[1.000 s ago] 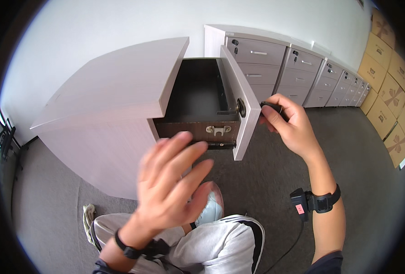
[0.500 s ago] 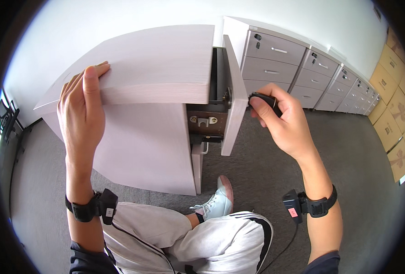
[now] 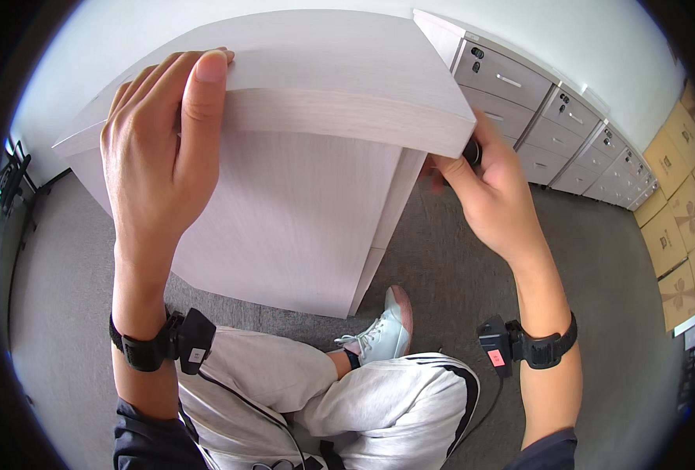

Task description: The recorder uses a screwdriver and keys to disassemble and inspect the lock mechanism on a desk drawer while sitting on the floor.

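A pale wood-grain cabinet [image 3: 285,219] fills the middle of the view, its drawer front [image 3: 398,192] seen edge-on below the overhanging top [image 3: 339,55]. My left hand [image 3: 159,145] grips the top's near edge at the left, fingers over it and thumb pointing up along it. My right hand [image 3: 488,192] is closed on a small black key [image 3: 471,154] at the drawer front, just under the top's right corner and partly hidden by it; its lower fingers are blurred.
Grey drawer cabinets [image 3: 504,78] with locks and handles line the back wall to the right. Stacked cardboard boxes [image 3: 664,235] stand at the far right. A black metal frame [image 3: 18,172] is at the left edge. My shoe [image 3: 386,329] rests on the grey carpet [image 3: 73,298] below the cabinet.
The drawer, pulled out earlier, has moved inward, so its dark interior no longer shows. My left hand has risen onto the top's edge. The cabinet now sits higher and wider in view.
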{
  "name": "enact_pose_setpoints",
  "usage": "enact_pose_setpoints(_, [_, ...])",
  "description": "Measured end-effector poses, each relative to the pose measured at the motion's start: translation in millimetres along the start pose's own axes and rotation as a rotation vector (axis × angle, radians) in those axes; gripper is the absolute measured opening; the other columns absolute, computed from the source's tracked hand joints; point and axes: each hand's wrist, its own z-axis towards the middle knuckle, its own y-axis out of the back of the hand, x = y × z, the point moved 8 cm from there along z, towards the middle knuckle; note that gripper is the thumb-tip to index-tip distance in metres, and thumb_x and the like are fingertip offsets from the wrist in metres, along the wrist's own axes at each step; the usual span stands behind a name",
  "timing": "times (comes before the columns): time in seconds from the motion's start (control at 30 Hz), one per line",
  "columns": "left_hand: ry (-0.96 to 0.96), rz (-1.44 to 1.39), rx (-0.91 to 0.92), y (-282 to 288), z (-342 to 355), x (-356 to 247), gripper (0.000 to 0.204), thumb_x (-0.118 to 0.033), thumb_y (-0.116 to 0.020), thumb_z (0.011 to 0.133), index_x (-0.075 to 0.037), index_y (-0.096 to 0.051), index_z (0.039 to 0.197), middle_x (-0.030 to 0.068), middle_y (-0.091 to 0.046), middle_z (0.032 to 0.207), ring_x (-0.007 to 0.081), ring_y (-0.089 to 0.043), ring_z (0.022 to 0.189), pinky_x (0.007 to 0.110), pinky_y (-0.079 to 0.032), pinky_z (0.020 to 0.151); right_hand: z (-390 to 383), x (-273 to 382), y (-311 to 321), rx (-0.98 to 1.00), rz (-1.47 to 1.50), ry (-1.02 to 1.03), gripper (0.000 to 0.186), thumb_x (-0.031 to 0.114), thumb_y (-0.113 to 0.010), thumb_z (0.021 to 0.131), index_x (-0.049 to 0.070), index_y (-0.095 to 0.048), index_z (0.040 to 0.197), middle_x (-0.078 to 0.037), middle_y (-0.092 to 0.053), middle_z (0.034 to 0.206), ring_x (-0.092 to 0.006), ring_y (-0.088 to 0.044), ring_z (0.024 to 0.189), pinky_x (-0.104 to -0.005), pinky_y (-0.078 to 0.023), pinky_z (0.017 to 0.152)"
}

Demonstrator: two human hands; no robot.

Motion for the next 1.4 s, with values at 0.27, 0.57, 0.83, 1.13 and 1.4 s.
enact_pose_setpoints(0.27, [-0.001, -0.094, 0.097, -3, -7, -3, 0.041, -0.037, -0.04, 0.096, -0.01, -0.07, 0.097, 0.0067, -0.068, 0.1, 0.0237, -0.062, 0.1, 0.036, -0.045, 0.091, -82, -94, -50, -0.102, 0.305, -0.326, 0.057, 0.023, -0.055, 0.092, 0.0, -0.026, 0.135, -0.021, -0.05, 0.126, -0.023, -0.054, 0.112, -0.0324, -0.043, 0.093])
enact_pose_setpoints(0.57, [-0.014, 0.011, 0.129, 5, -14, 2, 0.04, -0.042, -0.043, 0.095, -0.013, -0.07, 0.097, 0.0045, -0.069, 0.1, 0.0225, -0.062, 0.1, 0.037, -0.047, 0.089, -107, -118, -111, 0.07, 0.529, -0.255, 0.085, 0.025, -0.064, 0.086, -0.002, -0.004, 0.141, -0.023, -0.029, 0.141, -0.0282, -0.032, 0.131, -0.0397, -0.025, 0.108])
enact_pose_setpoints(0.83, [-0.113, -0.062, -0.031, 9, -16, -9, 0.036, -0.039, -0.049, 0.093, -0.009, -0.067, 0.086, 0.0047, -0.067, 0.078, 0.0193, -0.061, 0.072, 0.031, -0.046, 0.075, -128, -126, -107, 0.26, 0.47, -0.459, 0.083, 0.019, -0.07, 0.081, -0.007, -0.017, 0.14, -0.023, -0.027, 0.143, -0.0307, -0.034, 0.13, -0.0402, -0.031, 0.107])
enact_pose_setpoints(1.13, [-0.085, -0.049, -0.035, 8, -15, -7, 0.034, -0.036, -0.048, 0.094, -0.008, -0.068, 0.091, 0.0061, -0.068, 0.087, 0.0227, -0.063, 0.084, 0.033, -0.046, 0.082, -34, 17, 29, -0.266, -0.316, 0.327, 0.024, 0.013, -0.054, 0.091, -0.003, -0.058, 0.109, -0.011, -0.066, 0.098, -0.0184, -0.064, 0.092, -0.0293, -0.05, 0.08])
enact_pose_setpoints(1.4, [-0.051, -0.029, 0.027, 6, -9, -11, 0.035, -0.035, -0.046, 0.094, -0.007, -0.067, 0.091, 0.0077, -0.068, 0.089, 0.0244, -0.064, 0.086, 0.035, -0.045, 0.085, -4, -9, 10, -0.002, 0.224, -0.265, 0.028, 0.022, -0.057, 0.09, -0.005, -0.061, 0.097, -0.006, -0.061, 0.066, -0.0084, -0.055, 0.054, -0.021, -0.044, 0.051])
